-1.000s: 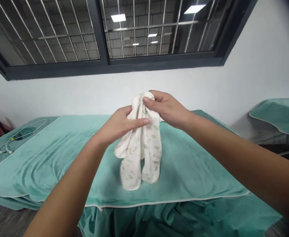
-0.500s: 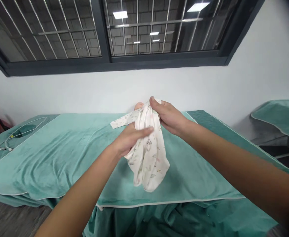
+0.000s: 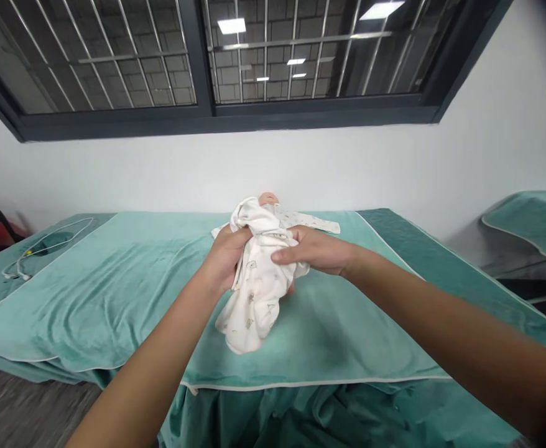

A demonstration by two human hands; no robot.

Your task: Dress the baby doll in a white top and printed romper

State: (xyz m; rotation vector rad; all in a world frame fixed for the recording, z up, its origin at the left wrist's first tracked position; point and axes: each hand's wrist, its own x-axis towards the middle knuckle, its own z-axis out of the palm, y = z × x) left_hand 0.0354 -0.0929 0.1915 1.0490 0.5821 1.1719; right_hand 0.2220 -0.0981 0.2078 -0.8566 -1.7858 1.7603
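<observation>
Baby pants [image 3: 257, 274], long axis near-upright, loose end toward six-thirty; white, small-printed, bunched. Our left hand [image 3: 226, 256] and right hand [image 3: 317, 250] both clamp cloth above teal blanket [image 3: 357, 323], doll [image 3: 269, 198] at twelve o'clock.

PASSAGE: over bed [image 3: 128, 286] left of garment [image 3: 257, 283], as far as cable [image 3: 29, 252] near far-left corner; also right of outstretched sleeve [image 3: 322, 224] | BLOCKED: middle by garment, doll [image 3: 268, 198] behind it, wall [image 3: 161, 174] past far edge | FRONT EDGE: left forearm [image 3: 154, 348], right forearm [image 3: 422, 311] reach over
</observation>
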